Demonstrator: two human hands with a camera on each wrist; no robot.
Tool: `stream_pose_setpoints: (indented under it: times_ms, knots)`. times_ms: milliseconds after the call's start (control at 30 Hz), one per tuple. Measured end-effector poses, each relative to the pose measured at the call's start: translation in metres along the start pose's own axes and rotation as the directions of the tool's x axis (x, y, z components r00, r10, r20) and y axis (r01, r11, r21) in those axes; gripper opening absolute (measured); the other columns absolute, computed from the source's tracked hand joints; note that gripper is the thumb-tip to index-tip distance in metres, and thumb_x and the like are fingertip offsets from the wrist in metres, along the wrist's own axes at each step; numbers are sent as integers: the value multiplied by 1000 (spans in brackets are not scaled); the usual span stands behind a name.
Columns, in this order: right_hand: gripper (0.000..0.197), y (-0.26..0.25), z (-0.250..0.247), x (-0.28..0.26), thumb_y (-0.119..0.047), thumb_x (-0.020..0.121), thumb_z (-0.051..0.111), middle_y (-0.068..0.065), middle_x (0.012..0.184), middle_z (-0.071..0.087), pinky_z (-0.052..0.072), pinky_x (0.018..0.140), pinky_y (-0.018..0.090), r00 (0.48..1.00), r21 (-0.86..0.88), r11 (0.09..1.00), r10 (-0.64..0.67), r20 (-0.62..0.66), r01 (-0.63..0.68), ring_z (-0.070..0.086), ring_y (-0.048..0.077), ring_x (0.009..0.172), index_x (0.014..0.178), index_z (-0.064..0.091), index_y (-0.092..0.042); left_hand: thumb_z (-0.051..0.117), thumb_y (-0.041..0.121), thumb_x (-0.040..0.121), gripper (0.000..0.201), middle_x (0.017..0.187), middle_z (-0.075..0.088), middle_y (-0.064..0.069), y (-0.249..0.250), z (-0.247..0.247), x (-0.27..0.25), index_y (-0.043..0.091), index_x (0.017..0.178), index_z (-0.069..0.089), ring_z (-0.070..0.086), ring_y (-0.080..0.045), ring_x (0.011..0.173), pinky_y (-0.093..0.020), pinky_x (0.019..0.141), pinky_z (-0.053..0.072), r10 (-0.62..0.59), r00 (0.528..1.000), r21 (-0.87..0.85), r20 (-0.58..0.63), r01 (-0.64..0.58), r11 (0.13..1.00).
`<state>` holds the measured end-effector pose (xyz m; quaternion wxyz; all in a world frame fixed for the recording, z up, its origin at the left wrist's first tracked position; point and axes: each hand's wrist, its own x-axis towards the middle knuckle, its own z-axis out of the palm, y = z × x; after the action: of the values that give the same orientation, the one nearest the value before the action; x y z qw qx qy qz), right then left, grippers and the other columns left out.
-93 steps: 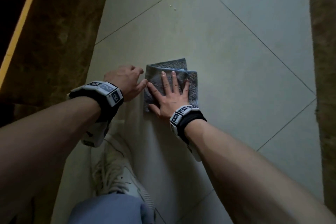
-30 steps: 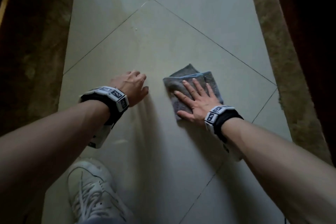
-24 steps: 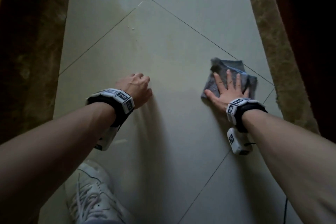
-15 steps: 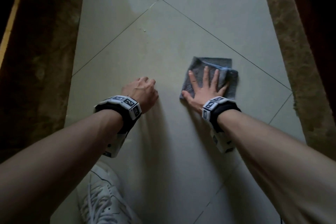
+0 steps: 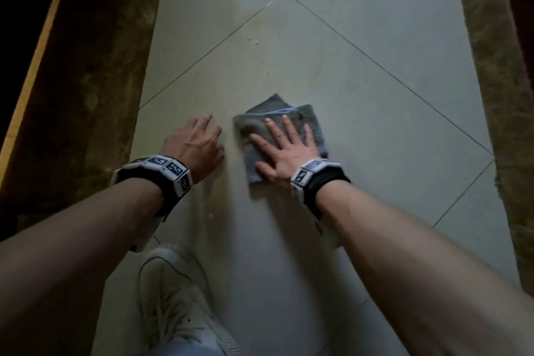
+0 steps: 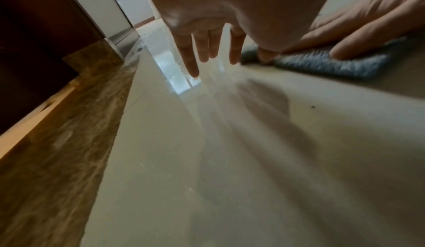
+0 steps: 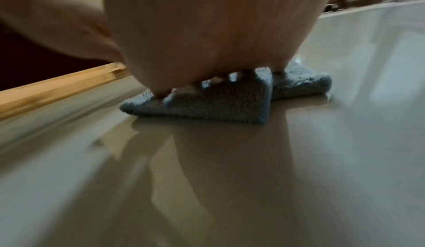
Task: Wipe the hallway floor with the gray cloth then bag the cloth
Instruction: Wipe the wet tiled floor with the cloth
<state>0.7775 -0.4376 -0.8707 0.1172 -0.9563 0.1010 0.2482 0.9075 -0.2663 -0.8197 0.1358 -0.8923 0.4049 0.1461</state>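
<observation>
A folded gray cloth (image 5: 254, 124) lies flat on the pale tiled hallway floor (image 5: 361, 124). My right hand (image 5: 284, 147) presses down on it with straight, spread fingers; the right wrist view shows the palm on the cloth (image 7: 218, 103). My left hand (image 5: 196, 141) rests on the bare tile just left of the cloth, fingers extended, tips touching the floor. The left wrist view shows those fingers (image 6: 190, 58) beside the cloth (image 6: 322, 63). No bag is in view.
Brown marble borders (image 5: 95, 95) run along both sides of the tile strip, with a dark wooden wall (image 5: 26, 23) at left. My white sneaker (image 5: 176, 298) stands near the bottom. A few small white specks (image 5: 255, 42) lie on the tile ahead.
My right hand has swept the cloth from the right side of the strip back left, close to my left hand. The left hand stayed planted on the tile.
</observation>
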Motion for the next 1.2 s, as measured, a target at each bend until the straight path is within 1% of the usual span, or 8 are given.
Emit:
stream_pose_setpoints:
  times_ms: [67,167,300,433,633,900,1033,1200]
  knots:
    - [68,39,-7,-7,-70,94,28,-9,163,-20,-7,116,62,987,60,985,163,0,-163,-21,26,149,151,-4,-53,41,45,96,51,154,33,-11,-3,-4,2,15,137,44,39,-30,134,-45,96,48,-32,999,-11,-1,32,999]
    - [68,103,-15,-26,-70,94,28,-11,162,-22,-5,115,65,903,166,888,425,56,-428,-20,24,149,150,-7,-54,40,46,97,51,152,35,-9,6,-6,7,16,137,44,39,-29,133,-46,95,47,-76,997,-77,15,77,994]
    - [70,128,-14,-36,-67,95,30,-6,163,-22,1,116,64,831,249,800,554,46,-547,-19,29,149,153,-4,-49,41,46,97,49,155,31,-8,20,-3,6,18,137,45,34,-28,137,-46,99,43,-77,996,-161,38,82,984]
    - [71,97,-15,-20,-64,96,31,1,162,-25,2,113,69,876,226,853,482,9,-471,-24,38,147,153,-8,-47,39,45,98,48,155,32,-9,15,4,1,17,135,47,36,-29,136,-46,99,45,-45,997,-160,55,53,986]
    - [69,-4,-12,18,-64,96,29,3,162,-26,-8,107,75,999,-1,999,35,11,-35,-29,42,143,152,-10,-49,38,46,99,49,152,35,-9,-22,7,-9,17,139,43,38,-29,135,-45,97,44,-159,983,-177,94,174,969]
    - [74,-119,22,17,-65,94,30,10,163,-19,-11,104,78,911,-234,880,-395,120,412,-23,47,144,154,-6,-43,43,47,97,65,138,46,-16,-60,29,-41,14,149,25,46,-34,122,-47,94,45,-291,950,-236,110,309,921]
    - [76,-97,10,23,-69,91,33,-4,164,-17,-6,114,66,924,-201,902,-370,99,383,-20,34,149,153,-5,-49,42,50,97,67,139,45,-15,-60,34,-53,15,150,23,46,-33,123,-46,95,45,-312,942,-242,121,333,911]
    - [74,-1,-22,30,-65,93,34,-9,163,-20,-4,119,57,999,-64,998,-1,36,3,-22,24,149,152,-7,-49,39,49,98,63,141,44,-12,-51,28,-52,14,148,25,45,-31,125,-46,96,43,-315,940,-218,134,337,916]
